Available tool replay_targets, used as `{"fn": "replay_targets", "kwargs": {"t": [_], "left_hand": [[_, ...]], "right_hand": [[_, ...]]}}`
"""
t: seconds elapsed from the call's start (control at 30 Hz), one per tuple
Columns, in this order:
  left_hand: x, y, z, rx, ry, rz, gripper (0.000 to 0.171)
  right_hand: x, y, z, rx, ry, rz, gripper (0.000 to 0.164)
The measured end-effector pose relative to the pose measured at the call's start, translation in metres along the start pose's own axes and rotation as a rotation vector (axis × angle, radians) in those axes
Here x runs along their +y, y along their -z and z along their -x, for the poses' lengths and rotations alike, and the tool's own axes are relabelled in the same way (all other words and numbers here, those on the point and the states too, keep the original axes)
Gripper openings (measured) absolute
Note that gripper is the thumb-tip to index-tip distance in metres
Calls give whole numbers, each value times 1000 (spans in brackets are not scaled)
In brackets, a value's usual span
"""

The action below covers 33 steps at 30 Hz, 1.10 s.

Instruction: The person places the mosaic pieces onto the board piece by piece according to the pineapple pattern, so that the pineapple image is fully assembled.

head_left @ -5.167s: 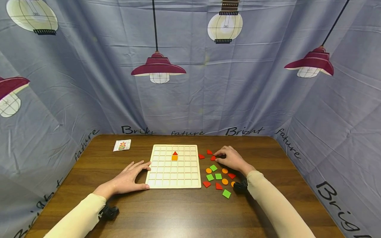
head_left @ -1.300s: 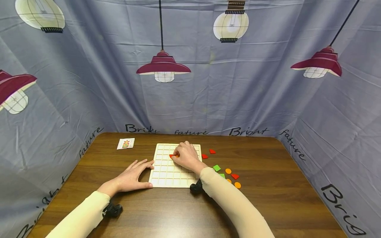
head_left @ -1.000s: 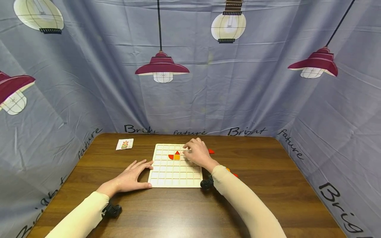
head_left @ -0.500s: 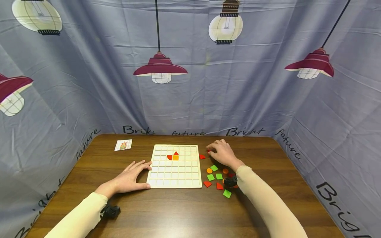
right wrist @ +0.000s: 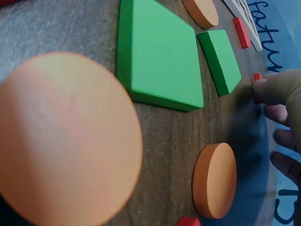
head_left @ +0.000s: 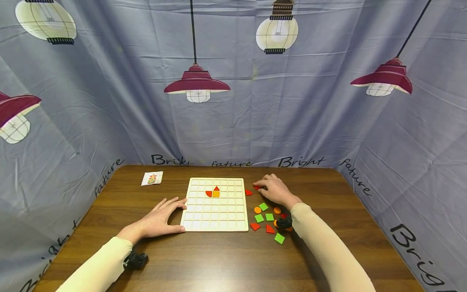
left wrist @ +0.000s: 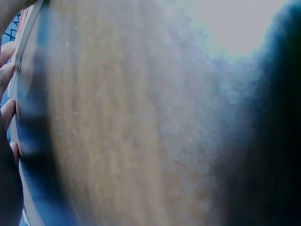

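My left hand steadies the pale gridded board, its spread fingers along the left edge and its thumb by the near left corner. On the board sit an orange square, a red triangle above it and a red quarter circle to its left. Right of the board, my right hand pinches a small red piece at the tabletop between thumb and fingertips, which partly hide it. Another red piece lies between that hand and the board.
Loose green squares, orange discs and red pieces are scattered right of the board, some under the right wrist. A card with a small printed figure lies at the back left. Patterned curtains close in the wooden table.
The red quarter circle was set down left of the orange square. My right hand then left the board, moving right to another red piece. My left hand stays at the board's edge.
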State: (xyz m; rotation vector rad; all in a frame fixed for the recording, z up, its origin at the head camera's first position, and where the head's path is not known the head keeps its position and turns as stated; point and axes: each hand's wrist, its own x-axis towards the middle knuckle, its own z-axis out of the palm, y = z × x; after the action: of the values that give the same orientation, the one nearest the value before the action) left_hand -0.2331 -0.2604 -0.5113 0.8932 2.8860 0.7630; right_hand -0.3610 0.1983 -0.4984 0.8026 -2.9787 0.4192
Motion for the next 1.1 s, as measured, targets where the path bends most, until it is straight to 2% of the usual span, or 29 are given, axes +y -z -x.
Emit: {"fn": "replay_targets", "kwargs": {"t": [0.17,0.3,0.57,0.83,1.1], "left_hand": [[-1,-1,0,9,-8,-5,66],[-1,-1,0,8,-4,0,66],[1,-1,0,23,-18,-3,65],[2,0,-1,10,-5,8,65],[1,0,1,16,-6,9,66]], "right_hand": [[3,-2,0,45,-13,-43,28],[7,-3,2,62,-47,-96,32],[14,0,8,34,-80,-163,42],[15,1,9,-8,-87,-182,35],[17,0,9,-4,-90,-208,33]]}}
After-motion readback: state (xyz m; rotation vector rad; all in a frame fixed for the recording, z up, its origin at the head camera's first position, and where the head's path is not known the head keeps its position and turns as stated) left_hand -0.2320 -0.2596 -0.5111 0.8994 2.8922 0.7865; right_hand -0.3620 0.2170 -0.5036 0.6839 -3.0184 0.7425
